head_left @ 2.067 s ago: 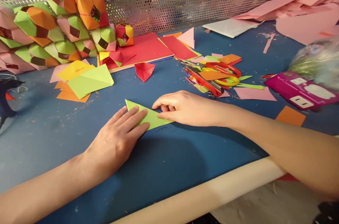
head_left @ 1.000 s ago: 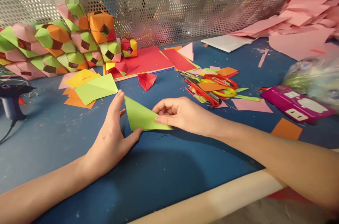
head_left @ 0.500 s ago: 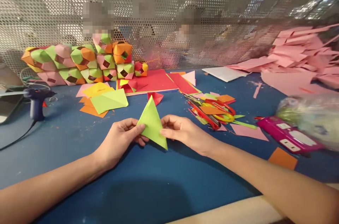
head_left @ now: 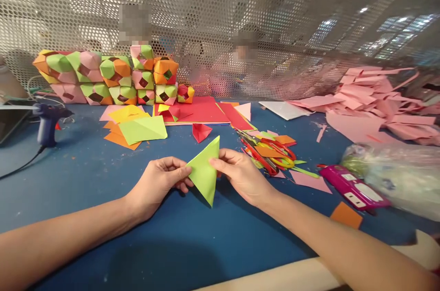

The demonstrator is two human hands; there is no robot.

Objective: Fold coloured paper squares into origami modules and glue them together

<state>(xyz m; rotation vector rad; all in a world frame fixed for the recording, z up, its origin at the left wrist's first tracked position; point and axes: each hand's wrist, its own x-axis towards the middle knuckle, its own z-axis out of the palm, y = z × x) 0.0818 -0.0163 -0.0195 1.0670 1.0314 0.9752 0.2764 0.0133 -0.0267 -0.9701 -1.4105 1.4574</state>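
A sheet of light green paper (head_left: 205, 172), folded into a triangle, is held above the blue table (head_left: 165, 236). My left hand (head_left: 168, 176) pinches its left corner between thumb and fingers. With the thumb in front, my right hand (head_left: 237, 172) grips the long right edge, its fingers partly hidden behind the paper. One point of the triangle aims up and another down. Just beyond the paper lies a small folded red paper piece (head_left: 201, 132). Loose yellow, orange and green sheets (head_left: 143, 130) lie farther left.
Folded paper balls (head_left: 125, 94) are stacked at the back left, behind a blue glue gun (head_left: 47, 126). Scissors (head_left: 275, 153) lie among scraps on the right, near a magenta power strip (head_left: 354, 188) and a plastic bag (head_left: 402, 181). Pink strips (head_left: 364, 94) pile up against the perforated metal screen (head_left: 213, 16).
The green triangle has turned clockwise, so its right edge now stands nearly upright. Both hands still hold it, and my right thumb sits higher along it. The view has shifted slightly.
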